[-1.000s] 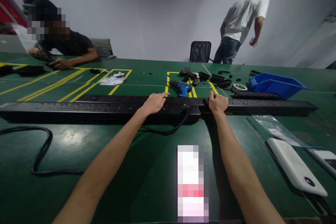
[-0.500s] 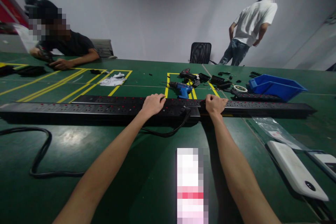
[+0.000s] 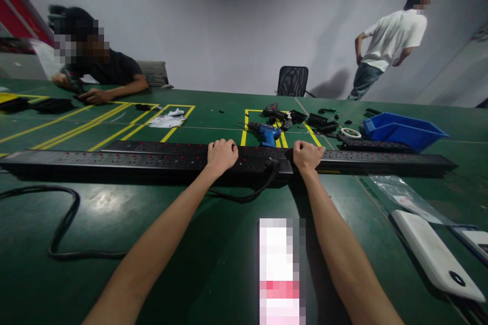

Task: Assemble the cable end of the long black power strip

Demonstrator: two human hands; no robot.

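Observation:
Two long black power strips with red-marked sockets lie across the green table, the near strip (image 3: pixel 114 161) at the left and the far strip (image 3: pixel 381 158) reaching to the right. My left hand (image 3: pixel 222 155) rests with curled fingers over the strips near the middle. My right hand (image 3: pixel 306 156) is closed at the far strip, beside the near strip's right end; what its fingers hold, if anything, is hidden. A black plug (image 3: pixel 272 165) with its cable lies on the near strip between my hands.
Beyond the strips lie a blue drill (image 3: pixel 267 133), black parts, a tape roll (image 3: pixel 349 133) and a blue bin (image 3: pixel 406 131). A lit phone (image 3: pixel 278 264) is in front, a white power bank (image 3: pixel 434 254) at right. One person sits at left; another stands at back right.
The view has shifted slightly. My right hand has moved a little left along the strip. The standing person has moved right.

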